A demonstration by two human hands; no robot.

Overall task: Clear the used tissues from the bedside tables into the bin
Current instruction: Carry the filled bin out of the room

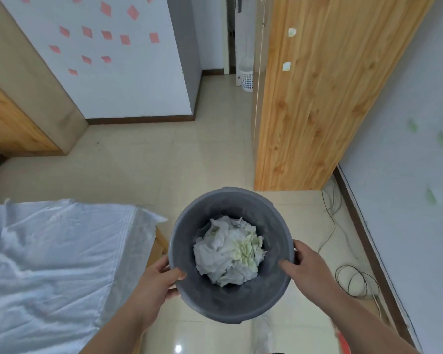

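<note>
- Bin point(230, 300): grey, round, held up over the tiled floor point(189, 162) by both hands; mouth faces the camera, roughly level.
- Used tissues point(229, 254): crumpled white wad with some pale yellow-green pieces, lying at the bottom of the bin, well below its rim. No loose tissue visible outside the bin.
- Left hand point(161, 279): on the bin's left rim. Thumb hooked over the lip inside; the other fingers are wrapped around the outer wall, pressed against it.
- Right hand point(306, 267): on the bin's right rim. One finger reaches over the lip inside, the rest clasp the outer wall. Both hands closed on the bin, gripping opposite sides.
- Bed point(49, 251) with a wrinkled white sheet lies just left of the bin; a wooden wardrobe point(317, 98) stands beyond the bin, to its right. No bedside desk in view.
- Judgement: the step in hand looks like carrying the bin, either to the next desk or back to its place; cannot tell which.
- To do it well: keep the two grips opposite each other so the bin stays level and its mouth stays up; the tissues are light and could spill if it tips.
- Cables point(353, 277) lie coiled on the floor right of the bin: a trip risk, best avoided by keeping to the bed side.
</note>
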